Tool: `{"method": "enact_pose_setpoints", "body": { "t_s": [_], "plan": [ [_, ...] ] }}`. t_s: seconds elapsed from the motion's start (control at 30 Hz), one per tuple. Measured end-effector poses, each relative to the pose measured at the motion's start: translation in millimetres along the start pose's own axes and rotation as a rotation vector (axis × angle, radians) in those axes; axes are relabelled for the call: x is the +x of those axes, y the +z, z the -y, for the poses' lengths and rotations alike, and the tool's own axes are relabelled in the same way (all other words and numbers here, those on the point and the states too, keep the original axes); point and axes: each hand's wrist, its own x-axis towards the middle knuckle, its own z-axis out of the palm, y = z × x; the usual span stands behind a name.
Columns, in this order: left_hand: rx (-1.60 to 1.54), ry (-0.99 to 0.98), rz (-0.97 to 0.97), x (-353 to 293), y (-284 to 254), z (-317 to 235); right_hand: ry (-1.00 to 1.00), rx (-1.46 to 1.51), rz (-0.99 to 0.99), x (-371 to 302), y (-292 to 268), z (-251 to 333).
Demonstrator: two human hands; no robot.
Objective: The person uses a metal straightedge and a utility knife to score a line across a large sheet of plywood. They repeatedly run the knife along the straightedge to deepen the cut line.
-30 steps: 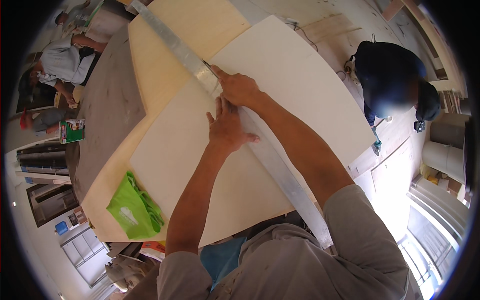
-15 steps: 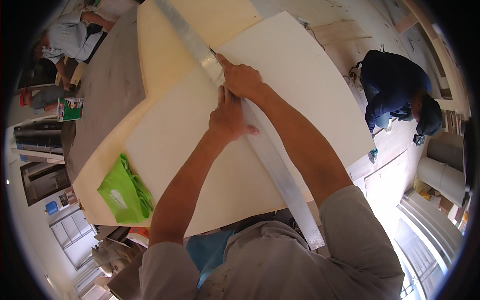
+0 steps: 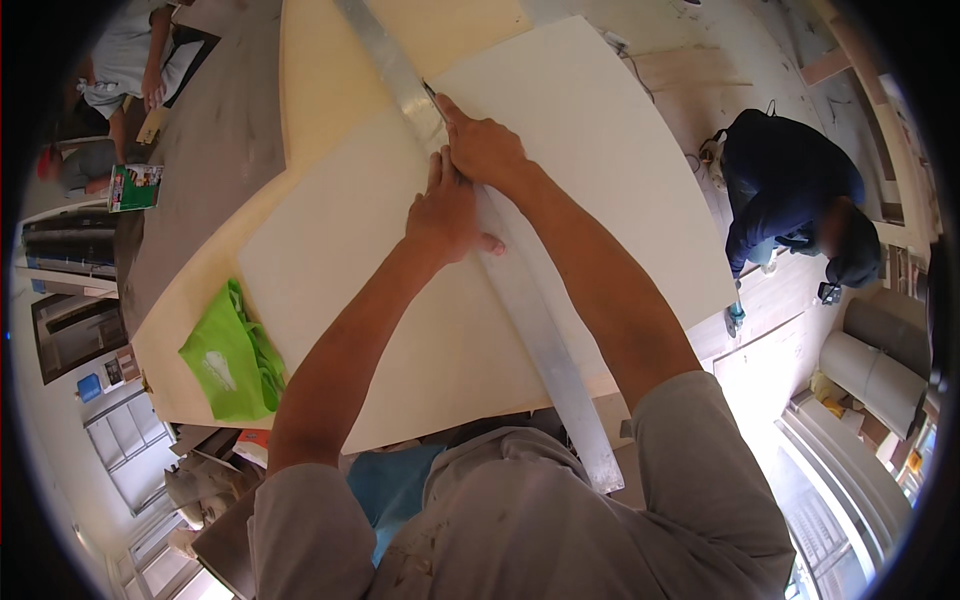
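Note:
A long metal straightedge (image 3: 545, 325) lies diagonally over a large white sheet (image 3: 620, 170), its near end reaching past the sheet's edge toward my body. My left hand (image 3: 443, 215) presses down on the straightedge, fingers stretched forward and thumb spread out to the right. Just ahead of it, my right hand (image 3: 485, 150) is closed around a slim, dark-tipped utility knife (image 3: 429, 89), mostly hidden by the fingers. The index finger extends along the knife, and its tip rests against the straightedge's right edge. The two hands touch or nearly touch.
Under the white sheet lies a pale yellow board (image 3: 310, 120). A green bag (image 3: 235, 360) sits at the near left. One person in dark clothes (image 3: 790, 185) bends over at the right; another in a light shirt (image 3: 130, 60) is at the far left. Rolls of material (image 3: 870, 360) lie at the right.
The whole view has shifted slightly. Both hands stay at about the same place on the straightedge, the knife still along its edge. At the far left, the person's arm has moved.

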Motion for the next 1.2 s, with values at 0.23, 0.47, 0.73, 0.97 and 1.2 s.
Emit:
{"method": "enact_pose_setpoints", "body": {
  "t_s": [0.23, 0.47, 0.73, 0.97, 1.2],
  "plan": [
    [-0.024, -0.021, -0.003, -3.1, 2.3, -1.9, 0.058, 0.5, -0.186, 10.0, 10.3, -29.0],
    [-0.011, -0.023, 0.004, -3.2, 3.7, 0.7, 0.131, 0.282, -0.35, 20.0, 9.2, -20.2],
    [0.005, -0.016, 0.004, -3.9, 2.6, 0.3, -0.002, 0.136, -0.171, 18.2, 16.3, -22.6],
    [-0.006, -0.023, -0.03, -4.8, 5.4, 4.0, -0.039, -0.004, -0.067, 19.2, 9.2, -5.6],
    [0.04, -0.009, -0.004, -7.3, 0.5, 2.1, -0.033, -0.092, -0.069, 21.6, 14.9, -2.8]
  ]
}}
